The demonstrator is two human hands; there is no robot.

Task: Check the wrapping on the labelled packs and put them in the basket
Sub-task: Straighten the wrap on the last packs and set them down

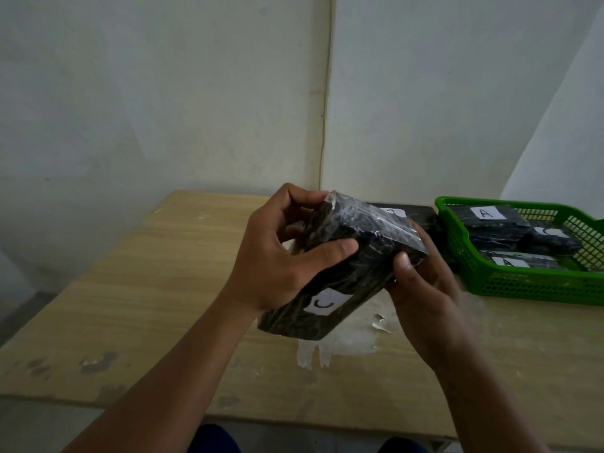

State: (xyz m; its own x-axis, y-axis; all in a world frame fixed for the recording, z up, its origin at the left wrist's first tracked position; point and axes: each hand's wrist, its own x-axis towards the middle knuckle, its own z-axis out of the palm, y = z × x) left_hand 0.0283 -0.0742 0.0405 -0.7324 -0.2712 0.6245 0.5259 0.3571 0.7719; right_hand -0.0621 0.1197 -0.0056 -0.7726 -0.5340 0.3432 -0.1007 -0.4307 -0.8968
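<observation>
A black film-wrapped pack (343, 282) with a white label marked C is held tilted above the wooden table (147, 289). My left hand (281, 253) grips its left side, thumb across the top face and fingers curled over the far end. My right hand (425, 289) holds its right edge, thumb on the corner. Behind it another black labelled pack (415, 212) lies on the table. The green basket (523, 282) at the right holds several black packs, two labelled A (487, 213).
The table stands in a corner of white walls, with a cable (325, 109) running down the corner. The table surface has peeled patches (343, 344) under the pack. The basket reaches past the right edge of the view.
</observation>
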